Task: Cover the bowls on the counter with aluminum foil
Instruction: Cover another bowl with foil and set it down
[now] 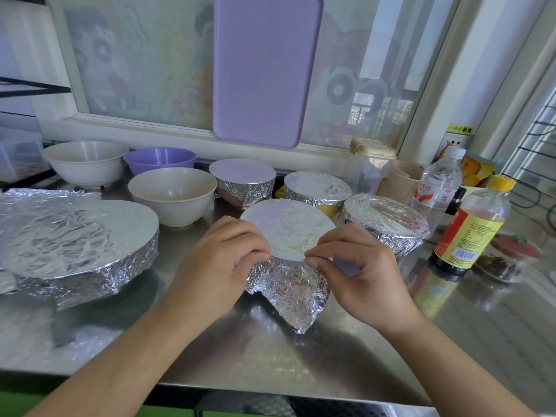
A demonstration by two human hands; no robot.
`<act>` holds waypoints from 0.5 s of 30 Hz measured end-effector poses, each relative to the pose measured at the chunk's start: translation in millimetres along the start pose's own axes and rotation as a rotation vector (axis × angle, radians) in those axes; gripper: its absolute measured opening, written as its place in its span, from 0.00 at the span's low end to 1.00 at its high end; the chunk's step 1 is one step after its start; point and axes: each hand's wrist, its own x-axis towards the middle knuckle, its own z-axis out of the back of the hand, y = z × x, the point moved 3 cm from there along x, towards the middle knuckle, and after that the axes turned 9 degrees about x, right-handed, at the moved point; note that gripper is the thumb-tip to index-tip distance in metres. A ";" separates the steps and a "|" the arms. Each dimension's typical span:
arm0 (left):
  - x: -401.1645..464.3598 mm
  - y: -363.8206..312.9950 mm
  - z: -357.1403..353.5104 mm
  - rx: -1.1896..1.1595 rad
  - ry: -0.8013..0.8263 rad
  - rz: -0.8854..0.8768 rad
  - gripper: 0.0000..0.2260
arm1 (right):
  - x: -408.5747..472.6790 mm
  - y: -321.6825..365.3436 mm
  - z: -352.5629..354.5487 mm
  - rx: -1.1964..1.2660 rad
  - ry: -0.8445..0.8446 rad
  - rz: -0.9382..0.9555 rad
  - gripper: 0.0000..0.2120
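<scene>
Both hands' fingers pinching foil at bowl rim; cream bowl empty.

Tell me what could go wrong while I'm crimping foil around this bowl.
The loose foil flap hanging below your left hand and right hand looks thin and crumpled; a hard pull may tear it. Pressing on the near rim could tip or slide the bowl on the steel counter into the covered bowl beside it.

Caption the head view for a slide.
Both hands crimp foil around a bowl's rim; three bowls remain uncovered.
</scene>
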 end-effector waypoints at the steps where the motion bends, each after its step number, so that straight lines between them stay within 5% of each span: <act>1: 0.3 1.3 1.9 -0.008 0.010 -0.002 0.05 | 0.0 0.6 -0.3 0.006 0.008 -0.011 0.03; 9: 1.3 11.6 21.4 -0.091 0.134 0.032 0.08 | 4.4 19.0 -14.3 -0.023 0.068 0.062 0.04; 15: -4.7 -14.2 8.5 -0.054 0.083 -0.028 0.02 | 4.4 23.6 -23.2 -0.061 0.055 0.092 0.05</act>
